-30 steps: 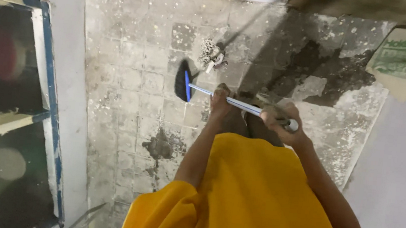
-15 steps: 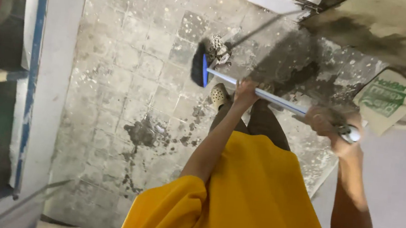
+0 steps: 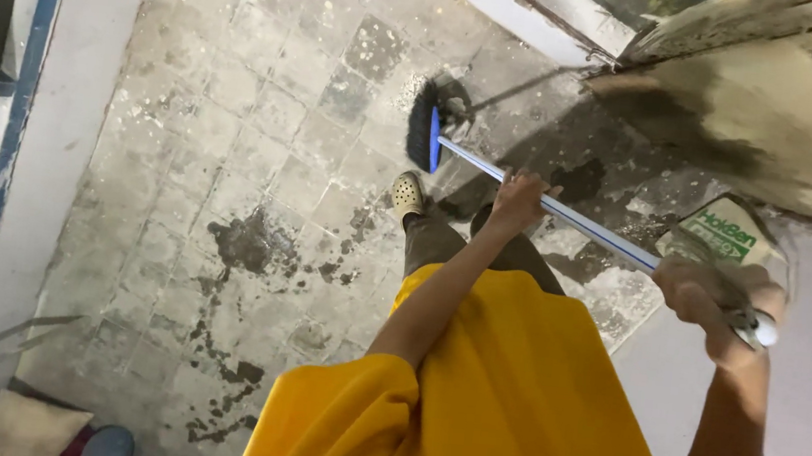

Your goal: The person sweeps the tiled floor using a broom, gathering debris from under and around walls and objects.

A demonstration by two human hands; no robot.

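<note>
I look down at a broom with a blue head (image 3: 423,137) and a long pale handle (image 3: 587,224) lying slantwise over a worn, stained tile floor (image 3: 234,140). My left hand (image 3: 517,195) grips the handle at its middle. My right hand (image 3: 715,303) is closed around the handle's upper end at the right. The bristles rest on the floor beside a small heap of debris (image 3: 458,115). My yellow shirt (image 3: 499,399) fills the lower middle, and one light shoe (image 3: 408,195) shows just behind the broom head.
A white wall with a blue-framed window (image 3: 10,116) runs down the left. A weathered wall or door (image 3: 791,108) stands at the upper right, with a white and green bag (image 3: 722,236) below it. A cushion (image 3: 23,427) lies at the bottom left.
The view has tilted and shifted, so the broom head now lies farther up the floor. My right hand has moved outward to the right along with the handle's end.
</note>
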